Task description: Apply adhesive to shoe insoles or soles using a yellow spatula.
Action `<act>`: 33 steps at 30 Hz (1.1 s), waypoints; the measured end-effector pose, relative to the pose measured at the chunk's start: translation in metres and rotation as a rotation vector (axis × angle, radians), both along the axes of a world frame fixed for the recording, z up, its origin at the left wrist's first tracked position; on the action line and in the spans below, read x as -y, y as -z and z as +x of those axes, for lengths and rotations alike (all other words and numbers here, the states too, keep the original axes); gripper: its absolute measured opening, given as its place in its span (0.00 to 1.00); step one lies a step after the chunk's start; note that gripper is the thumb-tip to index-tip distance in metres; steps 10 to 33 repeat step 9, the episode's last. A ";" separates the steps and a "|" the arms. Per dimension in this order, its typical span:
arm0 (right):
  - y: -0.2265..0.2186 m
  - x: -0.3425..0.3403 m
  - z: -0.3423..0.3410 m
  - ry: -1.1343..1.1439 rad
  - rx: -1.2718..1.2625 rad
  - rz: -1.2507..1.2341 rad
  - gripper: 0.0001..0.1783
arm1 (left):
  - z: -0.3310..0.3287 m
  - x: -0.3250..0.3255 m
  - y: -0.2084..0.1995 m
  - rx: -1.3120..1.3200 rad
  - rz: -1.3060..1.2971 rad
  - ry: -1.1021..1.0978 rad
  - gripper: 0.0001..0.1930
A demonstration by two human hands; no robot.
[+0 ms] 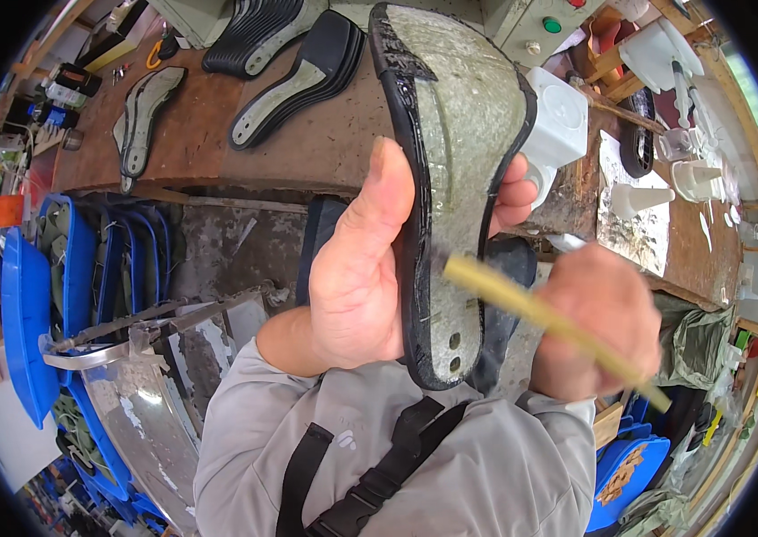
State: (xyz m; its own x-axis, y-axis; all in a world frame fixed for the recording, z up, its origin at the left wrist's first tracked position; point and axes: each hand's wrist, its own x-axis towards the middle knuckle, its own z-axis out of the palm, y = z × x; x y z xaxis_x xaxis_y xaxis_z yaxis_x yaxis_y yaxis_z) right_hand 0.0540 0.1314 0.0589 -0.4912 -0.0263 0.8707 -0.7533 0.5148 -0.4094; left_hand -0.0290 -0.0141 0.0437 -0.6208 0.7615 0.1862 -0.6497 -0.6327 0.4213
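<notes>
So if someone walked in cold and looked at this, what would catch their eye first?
First, the large shoe sole held upright in the middle of the view, gripped by the left hand. Next, the right hand at lower right presses a yellowish stick-handled tool against the sole's edge. Behind, more soles lie on the brown workbench, with blue trays stacked at left.

Worn brown workbench (218, 134), cluttered workshop

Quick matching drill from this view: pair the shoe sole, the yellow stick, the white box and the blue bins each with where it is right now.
1 shoe sole
2 yellow stick
3 white box
4 blue bins

A on the workbench, right of the sole
B in the right hand
C low at the left
D upright in the left hand

Pairs: 1-D, 2-B, 3-A, 4-C
</notes>
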 end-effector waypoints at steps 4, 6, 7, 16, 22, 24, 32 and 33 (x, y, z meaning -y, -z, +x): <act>-0.011 -0.004 0.008 -0.228 0.025 0.118 0.14 | -0.003 0.000 0.000 -0.008 0.035 0.048 0.30; -0.011 -0.008 0.000 -0.172 -0.015 0.126 0.15 | -0.001 0.002 0.004 -0.049 0.043 0.053 0.30; -0.015 -0.009 -0.004 -0.124 0.029 0.054 0.15 | 0.000 0.004 0.003 -0.079 0.049 0.046 0.31; -0.018 -0.018 -0.012 -0.045 0.019 -0.015 0.17 | 0.006 0.007 0.002 -0.028 0.014 0.110 0.36; -0.018 -0.018 -0.012 -0.045 0.019 -0.015 0.17 | 0.006 0.007 0.002 -0.028 0.014 0.110 0.36; -0.018 -0.018 -0.012 -0.045 0.019 -0.015 0.17 | 0.006 0.007 0.002 -0.028 0.014 0.110 0.36; -0.018 -0.018 -0.012 -0.045 0.019 -0.015 0.17 | 0.006 0.007 0.002 -0.028 0.014 0.110 0.36; -0.018 -0.018 -0.012 -0.045 0.019 -0.015 0.17 | 0.006 0.007 0.002 -0.028 0.014 0.110 0.36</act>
